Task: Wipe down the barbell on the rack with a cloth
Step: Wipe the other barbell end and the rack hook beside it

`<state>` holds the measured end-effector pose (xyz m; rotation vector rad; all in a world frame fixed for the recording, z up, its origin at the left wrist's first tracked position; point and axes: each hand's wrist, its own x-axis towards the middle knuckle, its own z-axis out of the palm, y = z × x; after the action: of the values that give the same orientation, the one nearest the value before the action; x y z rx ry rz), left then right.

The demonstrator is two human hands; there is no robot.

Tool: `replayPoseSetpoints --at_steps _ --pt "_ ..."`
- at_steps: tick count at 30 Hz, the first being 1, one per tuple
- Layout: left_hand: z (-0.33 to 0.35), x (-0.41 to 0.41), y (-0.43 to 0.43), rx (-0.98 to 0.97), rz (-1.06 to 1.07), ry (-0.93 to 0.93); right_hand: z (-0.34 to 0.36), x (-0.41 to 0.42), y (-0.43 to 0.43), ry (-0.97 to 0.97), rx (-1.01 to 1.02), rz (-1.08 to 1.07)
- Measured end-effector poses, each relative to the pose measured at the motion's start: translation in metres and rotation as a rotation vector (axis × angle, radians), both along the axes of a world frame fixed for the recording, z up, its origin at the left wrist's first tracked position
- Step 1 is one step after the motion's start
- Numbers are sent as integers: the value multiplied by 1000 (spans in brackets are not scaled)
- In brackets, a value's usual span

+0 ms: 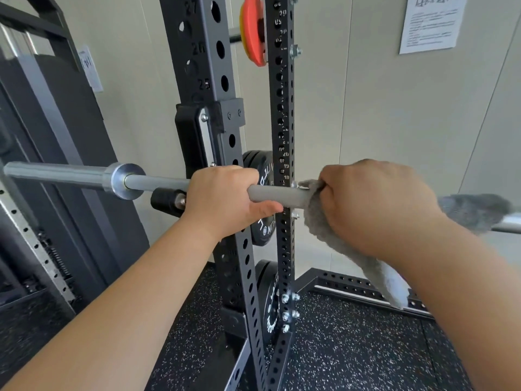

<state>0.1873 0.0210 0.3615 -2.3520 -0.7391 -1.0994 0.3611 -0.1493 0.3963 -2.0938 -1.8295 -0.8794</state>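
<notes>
A grey steel barbell (277,196) lies level across the black rack (222,122), its bare chrome sleeve (59,174) pointing left. My left hand (222,200) grips the shaft just right of the rack's front upright. A short way to its right, my right hand (375,206) grips a grey cloth (320,221) wrapped around the shaft. The cloth's loose end hangs down below my right wrist, and another part of it shows on the bar beyond that hand. The shaft under both hands is hidden.
Black weight plates (260,165) hang on pegs behind the uprights, and an orange plate (253,31) sits higher up. A dark cable machine (56,165) stands at the left. Speckled rubber flooring (352,348) lies below. A paper notice (431,22) hangs on the wall.
</notes>
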Motion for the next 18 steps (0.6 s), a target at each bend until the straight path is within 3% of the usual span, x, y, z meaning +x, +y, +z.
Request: replayPoseSetpoints --at_steps 8,11,14,18 --pt "0 -4 -2 -38 -56 5 -10 -21 32 -92 3 101" --pt "2 -3 -4 -40 -42 24 -9 -5 16 15 -14 47" --pt "8 0 -5 -114 2 83 -2 -7 28 93 -74 38" --pt "20 -7 -6 -269 -51 181 -7 -35 51 -23 -33 188"
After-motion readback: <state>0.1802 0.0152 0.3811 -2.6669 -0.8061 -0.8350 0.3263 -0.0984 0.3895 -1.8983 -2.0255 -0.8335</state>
